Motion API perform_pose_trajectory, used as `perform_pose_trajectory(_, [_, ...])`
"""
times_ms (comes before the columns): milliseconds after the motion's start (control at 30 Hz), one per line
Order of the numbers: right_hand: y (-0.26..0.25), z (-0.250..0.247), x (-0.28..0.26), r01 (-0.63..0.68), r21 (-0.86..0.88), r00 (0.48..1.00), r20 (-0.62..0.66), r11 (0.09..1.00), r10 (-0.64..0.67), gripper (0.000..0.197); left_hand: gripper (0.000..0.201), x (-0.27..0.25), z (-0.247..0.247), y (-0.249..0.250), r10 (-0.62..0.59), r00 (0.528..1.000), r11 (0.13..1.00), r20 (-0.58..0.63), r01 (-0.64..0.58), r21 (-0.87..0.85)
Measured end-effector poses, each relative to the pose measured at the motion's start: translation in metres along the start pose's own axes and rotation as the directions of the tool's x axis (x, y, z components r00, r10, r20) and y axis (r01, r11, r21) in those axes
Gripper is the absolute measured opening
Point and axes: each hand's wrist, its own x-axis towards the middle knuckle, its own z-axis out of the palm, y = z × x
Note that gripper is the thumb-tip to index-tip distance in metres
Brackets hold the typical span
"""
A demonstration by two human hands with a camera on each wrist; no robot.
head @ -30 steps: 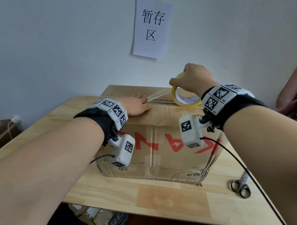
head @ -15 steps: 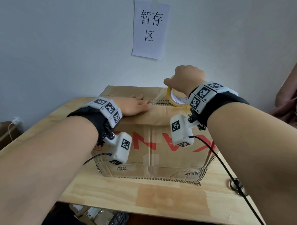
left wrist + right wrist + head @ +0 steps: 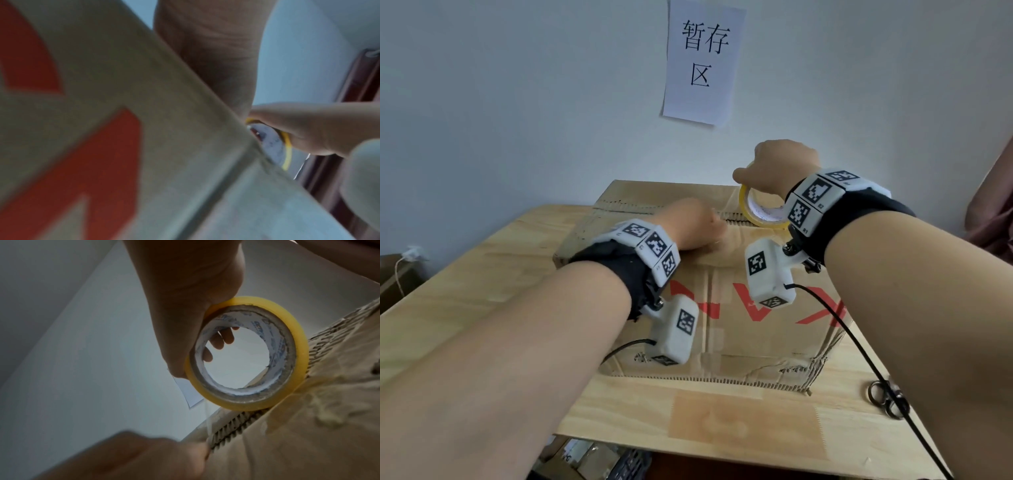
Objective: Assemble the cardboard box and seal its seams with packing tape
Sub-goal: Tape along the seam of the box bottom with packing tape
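Note:
A cardboard box (image 3: 726,329) with red letters lies on the wooden table (image 3: 482,274). My left hand (image 3: 693,228) rests on the box top beside the centre seam and presses the tape end down; its fingers are mostly hidden. My right hand (image 3: 780,164) grips a yellow-edged tape roll (image 3: 756,214) held upright on the seam just right of the left hand. In the right wrist view the right hand (image 3: 195,296) holds the roll (image 3: 292,340) with fingers through its core, and a clear strip (image 3: 207,420) runs down to the left hand (image 3: 133,456). The left wrist view shows the box face (image 3: 164,129) and the roll (image 3: 273,146).
Scissors (image 3: 887,401) lie on the table at the right, partly behind my right forearm. A paper sign (image 3: 702,61) hangs on the wall behind the box. A wrist camera cable (image 3: 859,346) crosses the box's right side. The table's near edge (image 3: 722,452) is close.
My right hand has carried the roll leftward, closer to the left hand, and stood it more upright. The left hand stays on the box top.

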Motion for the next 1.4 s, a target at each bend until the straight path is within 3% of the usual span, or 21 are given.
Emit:
perform_pose_trajectory(200, [-0.006, 0.001, 0.0, -0.013, -0.004, 1.0, 0.01, 1.0, 0.013, 0.032, 0.047, 0.003, -0.005, -0.036, -0.021, 0.995, 0.998, -0.1, 0.015, -0.067])
perform_pose_trajectory(400, [-0.004, 0.0, 0.0, -0.004, 0.031, 1.0, 0.021, 0.999, 0.004, 0.033, 0.041, -0.006, -0.017, -0.086, -0.12, 0.979, 0.988, -0.164, 0.102, -0.115])
perform_pose_trajectory(600, [0.0, 0.001, -0.001, 0.031, 0.073, 0.999, 0.023, 0.997, -0.033, 0.03, 0.045, -0.007, -0.007, -0.042, -0.054, 0.99, 0.998, -0.127, 0.056, 0.016])
perform_pose_trajectory(767, [-0.001, -0.001, -0.001, 0.027, 0.101, 0.999, 0.039, 0.994, -0.031, 0.037, 0.049, 0.007, 0.006, -0.011, 0.011, 0.992, 0.998, -0.129, -0.02, -0.067])
perform_pose_trajectory(867, [0.001, -0.001, -0.003, 0.0, 0.225, 1.0, 0.03, 0.974, -0.007, 0.029, 0.049, 0.012, 0.002, -0.014, -0.009, 0.989, 0.999, -0.147, 0.004, -0.034])
perform_pose_trajectory(967, [0.008, -0.003, -0.003, 0.001, 0.341, 1.0, 0.014, 0.94, -0.006, 0.021, 0.038, 0.015, -0.001, -0.01, 0.014, 0.997, 0.999, -0.073, -0.011, 0.05])
perform_pose_trajectory(1067, [0.017, -0.004, -0.005, 0.005, 0.467, 1.0, -0.023, 0.884, 0.007, 0.033, 0.049, 0.015, 0.009, -0.006, 0.007, 1.0, 0.998, 0.008, -0.007, 0.065])
perform_pose_trajectory(1267, [0.031, 0.013, -0.01, -0.074, 0.772, 0.991, -0.012, 0.631, 0.131, 0.047, 0.069, 0.015, 0.012, -0.011, 0.015, 0.989, 0.998, 0.146, -0.023, 0.051])
perform_pose_trajectory(1333, [0.028, 0.011, -0.009, -0.101, 0.775, 0.99, 0.014, 0.624, 0.144, 0.045, 0.07, 0.014, 0.01, -0.01, 0.008, 0.987, 0.999, 0.163, -0.016, 0.05])
perform_pose_trajectory(1400, [0.024, 0.004, -0.007, -0.105, 0.73, 0.989, 0.006, 0.676, 0.146, 0.043, 0.068, 0.013, 0.008, -0.008, 0.004, 0.984, 0.999, 0.176, -0.011, 0.041])
